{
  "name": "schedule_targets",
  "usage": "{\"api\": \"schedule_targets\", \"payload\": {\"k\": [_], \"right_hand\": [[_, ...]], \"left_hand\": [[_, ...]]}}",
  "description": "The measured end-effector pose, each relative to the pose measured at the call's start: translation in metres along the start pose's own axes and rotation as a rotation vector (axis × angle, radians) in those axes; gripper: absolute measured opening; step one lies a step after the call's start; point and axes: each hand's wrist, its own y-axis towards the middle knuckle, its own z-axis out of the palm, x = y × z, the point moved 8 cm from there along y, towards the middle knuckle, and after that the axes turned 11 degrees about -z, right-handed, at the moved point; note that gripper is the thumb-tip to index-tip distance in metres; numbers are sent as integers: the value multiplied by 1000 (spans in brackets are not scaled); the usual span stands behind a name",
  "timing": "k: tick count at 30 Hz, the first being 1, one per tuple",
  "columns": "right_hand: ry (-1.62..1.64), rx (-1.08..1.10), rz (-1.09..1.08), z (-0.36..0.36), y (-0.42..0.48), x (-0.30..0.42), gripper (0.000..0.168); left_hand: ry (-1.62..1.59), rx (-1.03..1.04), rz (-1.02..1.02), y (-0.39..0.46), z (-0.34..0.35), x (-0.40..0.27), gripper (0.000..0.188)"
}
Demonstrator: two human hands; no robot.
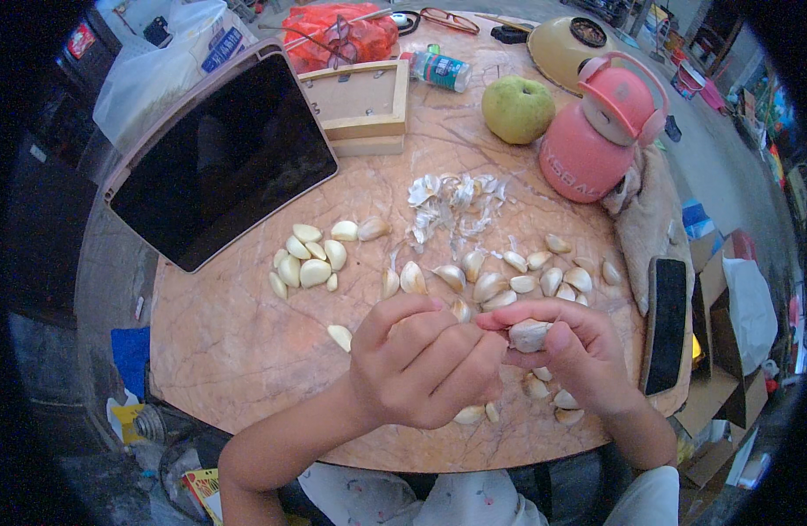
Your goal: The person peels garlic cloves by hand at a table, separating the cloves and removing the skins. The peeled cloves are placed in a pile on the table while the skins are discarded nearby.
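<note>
My right hand (574, 348) holds an unpeeled garlic clove (530, 335) between thumb and fingers. Right beside it, my left hand (430, 361) is curled with its knuckles up and meets the right fingers; its fingertips are hidden, so whether it grips anything does not show. Beyond the hands, several unpeeled cloves (490, 286) are spread over the table, and a few more lie below my right hand. To the left sits a group of peeled cloves (315, 272). A lone pale clove (340, 337) rests near my left hand. Papery garlic skins (456, 197) form a heap farther back.
A tablet (226, 158) stands at the left of the marble-patterned table (246, 355). Behind are a wooden frame (361, 98), a plastic bottle (443, 71), a red bag (331, 39) and a green fruit (518, 109). A pink bottle (587, 144) and a phone (664, 325) occupy the right side.
</note>
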Motion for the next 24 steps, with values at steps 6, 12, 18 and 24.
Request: {"api": "schedule_targets", "payload": {"k": [6,12,18,24], "right_hand": [[39,26,-12,1,0,-1,38],[68,5,0,1,0,-1,42],[16,-52,33,-2,0,-4,48],[-26,-33,19,-1,0,-6,48]], "left_hand": [[-23,112,8,-3,1,3,9],[-108,-126,22,-5,-5,4,11],[-108,33,7,-1,2,1,22],[-38,36,40,0,2,-2,21]]}}
